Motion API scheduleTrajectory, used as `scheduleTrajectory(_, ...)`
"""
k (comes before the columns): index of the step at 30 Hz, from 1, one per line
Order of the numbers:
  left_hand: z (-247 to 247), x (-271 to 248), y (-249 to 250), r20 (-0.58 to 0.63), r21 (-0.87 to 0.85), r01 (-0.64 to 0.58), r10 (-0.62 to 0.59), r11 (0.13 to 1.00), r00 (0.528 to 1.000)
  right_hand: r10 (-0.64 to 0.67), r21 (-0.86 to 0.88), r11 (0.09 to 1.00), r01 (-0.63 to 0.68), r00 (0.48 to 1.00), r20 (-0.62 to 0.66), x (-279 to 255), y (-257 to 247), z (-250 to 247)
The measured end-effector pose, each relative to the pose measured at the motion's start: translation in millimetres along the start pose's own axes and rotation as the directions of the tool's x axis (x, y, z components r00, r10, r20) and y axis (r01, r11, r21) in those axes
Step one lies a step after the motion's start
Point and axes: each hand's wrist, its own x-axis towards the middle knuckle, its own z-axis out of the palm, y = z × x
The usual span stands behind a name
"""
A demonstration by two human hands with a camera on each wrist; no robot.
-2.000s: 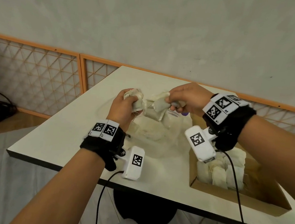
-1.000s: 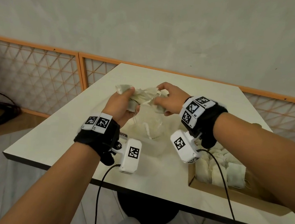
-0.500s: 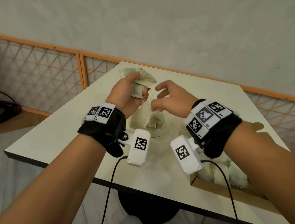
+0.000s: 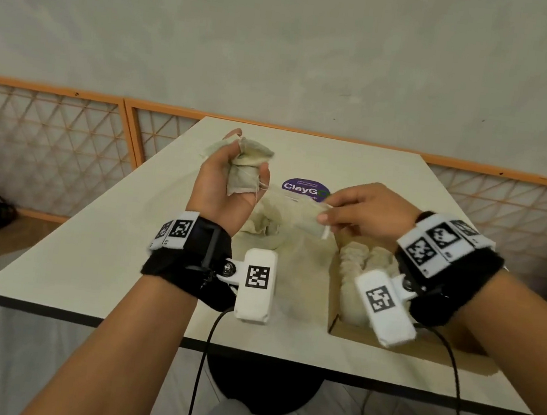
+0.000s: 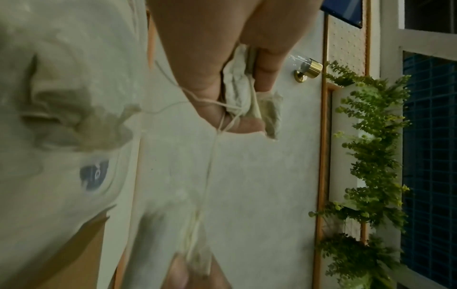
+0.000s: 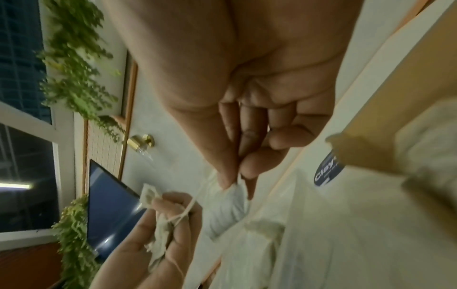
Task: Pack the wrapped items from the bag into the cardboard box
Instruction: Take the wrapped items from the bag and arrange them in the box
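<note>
Upper centre of the head view: the left hand (image 4: 230,182) now stands raised above the worktop (image 4: 96,255), palm toward the camera, fingers curled round a bundle of wrapped items (image 4: 245,170). Half a second earlier both hands were close together over the bag; they have since drawn apart. To the right of centre, the right hand (image 4: 363,214) pinches a single wrapped item (image 4: 311,223) between thumb and fingertips, held just beside the near left corner of the cardboard box (image 4: 386,343). In the left wrist view, thin strings (image 5: 212,156) run taut from the left hand's bundle down to the item in the right hand, so the two are probably still tangled. The clear bag (image 4: 281,242) lies slack at centre with a few items left inside. The box, lower right, already holds a row of packed items (image 4: 354,267). The separated item looks ready for placing once its string frees.
</note>
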Motion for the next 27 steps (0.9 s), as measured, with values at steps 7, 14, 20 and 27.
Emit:
scheduleTrajectory(7, 19.6, -18.5, -60.9, 0.147, -0.128, 0.148, -0.129, 0.981, 0.981, 0.089, -0.161, 0.98, -0.119, 0.979, -0.185, -69.2, 60.8, -81.2)
scheduleTrajectory(14, 20.7, -32.8, -142.4, 0.098, -0.122, 0.307, -0.296, 0.944, 0.95, 0.229, 0.168, 0.969, -0.179, 0.909, -0.349, -115.3, 122.5, -113.6)
scheduleTrajectory(20, 8.8, -33.1, -166.6, -0.008, -0.036, 0.357, -0.358, 0.933, 0.934, 0.033, 0.06, 0.998, -0.023, 0.986, -0.166, -111.8, 125.3, -97.2)
scheduleTrajectory(27, 9.0, -34.9, -170.4, -0.058, 0.052, 0.302, -0.299, 0.952, 0.952, 0.085, -0.061, 0.994, -0.086, 0.996, -0.01, -95.1, 134.1, -80.0)
